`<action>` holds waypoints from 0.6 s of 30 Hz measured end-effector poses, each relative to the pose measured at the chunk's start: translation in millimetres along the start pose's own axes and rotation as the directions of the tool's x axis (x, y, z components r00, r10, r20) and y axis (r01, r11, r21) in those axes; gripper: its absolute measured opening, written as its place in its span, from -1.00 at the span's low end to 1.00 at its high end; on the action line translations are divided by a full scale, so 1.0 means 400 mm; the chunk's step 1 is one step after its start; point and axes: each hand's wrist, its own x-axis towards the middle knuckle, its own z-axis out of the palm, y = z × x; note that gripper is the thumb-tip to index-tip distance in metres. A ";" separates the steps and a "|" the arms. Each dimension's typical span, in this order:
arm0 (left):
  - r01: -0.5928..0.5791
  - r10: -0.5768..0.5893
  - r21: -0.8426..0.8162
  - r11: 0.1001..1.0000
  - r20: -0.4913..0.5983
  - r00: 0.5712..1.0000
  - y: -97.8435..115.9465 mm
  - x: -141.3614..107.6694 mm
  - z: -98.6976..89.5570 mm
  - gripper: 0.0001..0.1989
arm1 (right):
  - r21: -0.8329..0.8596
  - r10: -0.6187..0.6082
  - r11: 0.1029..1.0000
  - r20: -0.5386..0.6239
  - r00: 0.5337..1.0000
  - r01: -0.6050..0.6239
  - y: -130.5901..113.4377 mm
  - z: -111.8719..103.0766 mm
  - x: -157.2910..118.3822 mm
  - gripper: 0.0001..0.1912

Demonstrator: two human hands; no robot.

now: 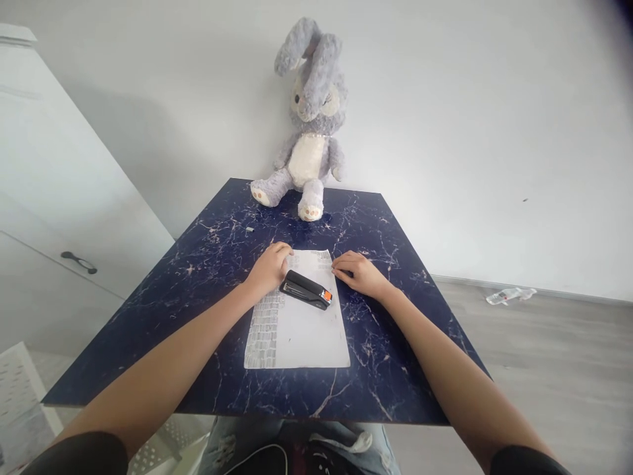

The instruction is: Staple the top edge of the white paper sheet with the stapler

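Note:
A white sheet of paper with printed rows along its left side lies on the dark blue marbled table. On the paper rests a black stapler with an orange mark at its right end. My left hand is at the paper's upper left, beside the stapler's left end; its fingers are bent together, and whatever is between them is hidden. At the paper's upper right edge is my right hand, its thumb and fingers slightly apart with nothing visible between them.
A grey plush rabbit sits at the table's far edge against the wall. A small light object lies left of centre. White cabinet at left; clear plastic item on the floor at right.

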 end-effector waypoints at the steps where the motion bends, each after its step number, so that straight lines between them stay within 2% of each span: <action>1: -0.011 0.012 -0.030 0.999 0.019 1.000 -0.007 0.000 0.008 -0.59 | 0.004 0.037 0.999 -0.055 0.998 -0.037 -0.019 0.005 0.003 -0.54; 4: -0.044 0.046 -0.027 0.999 0.078 0.996 -0.028 0.000 0.032 -0.60 | 0.079 0.137 0.989 -0.231 0.963 -0.121 -0.102 0.029 0.011 -0.55; 5: -0.056 0.057 -0.015 0.998 0.095 0.994 -0.033 0.000 0.037 -0.59 | 0.095 0.136 0.989 -0.247 0.959 -0.115 -0.135 0.041 0.012 -0.57; 8: -0.082 0.077 0.030 0.996 0.128 0.989 -0.037 -0.002 0.036 -0.57 | 0.008 0.056 0.998 -0.168 0.984 -0.055 -0.223 0.081 0.011 -0.72; 10: -0.068 0.058 0.082 0.994 0.119 0.991 -0.033 -0.003 0.028 -0.55 | -0.072 0.068 0.995 -0.105 0.992 -0.076 -0.259 0.109 0.007 -0.68; 15: 0.081 -0.088 0.178 0.981 0.034 0.996 -0.022 -0.003 0.016 -0.57 | -0.106 0.069 0.991 -0.116 0.991 -0.081 -0.262 0.147 -0.001 -0.66; 18: 0.095 -0.098 0.149 0.984 0.015 0.995 -0.020 -0.001 0.017 -0.60 | -0.062 0.050 0.996 -0.141 0.989 -0.059 -0.251 0.147 -0.003 -0.69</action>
